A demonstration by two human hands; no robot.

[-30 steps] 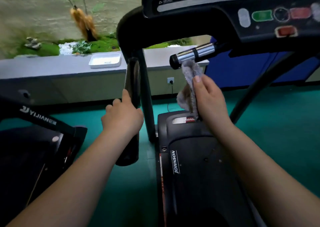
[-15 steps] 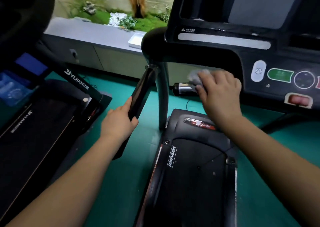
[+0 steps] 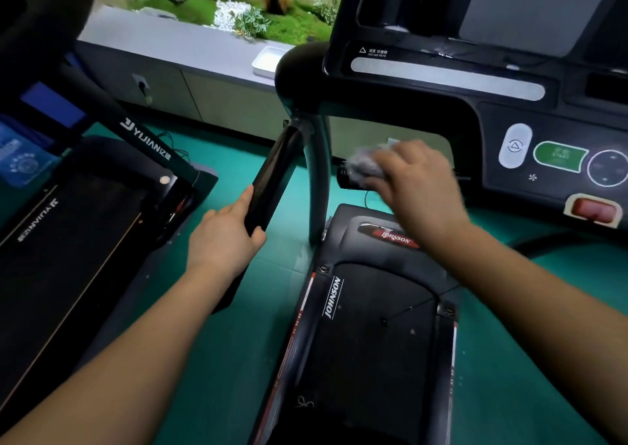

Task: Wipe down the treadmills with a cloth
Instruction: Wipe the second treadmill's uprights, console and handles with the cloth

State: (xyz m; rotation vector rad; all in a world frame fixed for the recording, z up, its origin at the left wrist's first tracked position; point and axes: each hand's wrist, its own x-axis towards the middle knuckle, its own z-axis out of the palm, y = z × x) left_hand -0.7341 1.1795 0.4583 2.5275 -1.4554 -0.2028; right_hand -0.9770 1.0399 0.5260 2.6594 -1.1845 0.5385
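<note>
A treadmill [image 3: 373, 342] runs forward from bottom centre, with its console [image 3: 441, 81] above its far end, to the right. A second treadmill [image 3: 85, 240] lies to its left, with a strip of floor [image 3: 217, 342] between them. The left grip [image 3: 224, 240] holds the handrail [image 3: 272, 179], which slants down from the console's left corner, just left of the post [image 3: 316, 179]. The right grip [image 3: 421, 186] holds the cloth [image 3: 365, 164] on the bar [image 3: 343, 176] that juts left under the console, right of the post. Behind both machines a desk [image 3: 176, 47] runs along the wall, with a tray [image 3: 268, 60] on it. Plants [image 3: 251, 20] lie behind the desk.
</note>
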